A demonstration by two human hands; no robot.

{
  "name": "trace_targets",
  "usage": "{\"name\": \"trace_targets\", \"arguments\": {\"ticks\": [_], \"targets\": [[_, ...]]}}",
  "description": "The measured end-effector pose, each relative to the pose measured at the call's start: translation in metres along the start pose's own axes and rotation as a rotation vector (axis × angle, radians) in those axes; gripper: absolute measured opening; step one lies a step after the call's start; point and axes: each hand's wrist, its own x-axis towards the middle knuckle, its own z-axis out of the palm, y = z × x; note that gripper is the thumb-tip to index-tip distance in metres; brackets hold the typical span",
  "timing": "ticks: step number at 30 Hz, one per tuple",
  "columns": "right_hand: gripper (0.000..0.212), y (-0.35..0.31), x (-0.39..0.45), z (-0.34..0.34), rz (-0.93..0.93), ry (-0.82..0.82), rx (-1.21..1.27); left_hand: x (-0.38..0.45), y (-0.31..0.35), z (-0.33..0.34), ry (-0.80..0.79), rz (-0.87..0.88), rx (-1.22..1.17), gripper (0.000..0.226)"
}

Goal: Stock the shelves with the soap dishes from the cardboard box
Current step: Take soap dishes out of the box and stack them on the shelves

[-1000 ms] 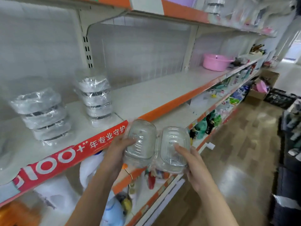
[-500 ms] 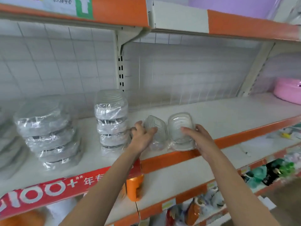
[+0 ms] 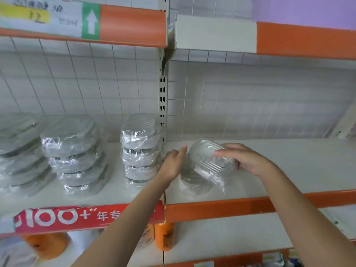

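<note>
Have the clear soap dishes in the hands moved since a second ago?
Yes. The clear soap dishes went from in front of the orange shelf edge up and onto the shelf, right of the upright post.

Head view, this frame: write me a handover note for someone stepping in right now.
Right hand: its grip is on a clear wrapped soap dish pack, tilted, its lower end on the shelf.
Left hand: fingers extended against the pack's left side, not clearly gripping.
Done: three full stacks stand to the left on the same shelf level, one only partly in view.
Left: settle this pack flat beside the upright post, then fetch more. The cardboard box is out of view.
</note>
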Motion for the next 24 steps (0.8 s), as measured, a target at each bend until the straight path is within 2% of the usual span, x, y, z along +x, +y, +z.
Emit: {"name": "trace_targets", "arguments": {"ticks": [2, 4, 6, 8, 10, 12, 15, 17, 19, 22, 24], "targets": [[0.029, -0.009, 0.007, 0.001, 0.040, -0.125, -0.084, 0.002, 0.007, -0.005, -0.072, 0.029, -0.119, 0.036], [0.026, -0.015, 0.015, 0.004, 0.036, -0.141, -0.171, 0.006, 0.008, -0.007, -0.149, 0.053, -0.137, 0.038], [0.041, -0.015, 0.027, 0.005, 0.000, -0.037, -0.299, 0.007, 0.007, -0.007, -0.118, 0.039, -0.188, 0.037], [0.053, -0.009, 0.031, 0.006, -0.026, 0.155, -0.344, 0.011, 0.001, -0.003, 0.003, -0.009, -0.246, 0.035], [0.056, 0.000, 0.026, 0.006, 0.003, 0.322, -0.280, 0.010, -0.004, 0.003, 0.102, -0.044, -0.295, 0.039], [0.056, 0.010, 0.014, 0.009, 0.093, 0.395, -0.153, 0.007, -0.006, 0.012, 0.133, -0.058, -0.307, 0.047], [0.047, 0.019, -0.005, 0.026, 0.188, 0.301, 0.013, -0.004, -0.006, 0.020, 0.173, -0.050, -0.213, 0.051], [0.039, 0.021, -0.009, 0.040, 0.156, 0.223, 0.083, -0.007, -0.010, 0.019, 0.176, -0.024, -0.160, 0.046], [0.035, 0.021, -0.003, 0.049, 0.075, 0.234, 0.123, -0.009, -0.015, 0.015, 0.135, -0.033, -0.184, 0.046], [0.024, 0.017, 0.013, 0.056, 0.023, 0.311, 0.165, -0.013, -0.018, 0.008, 0.106, -0.029, -0.240, 0.027], [0.026, 0.015, 0.023, 0.059, 0.021, 0.313, 0.146, -0.014, -0.017, 0.005, 0.119, -0.006, -0.254, 0.018]]}}
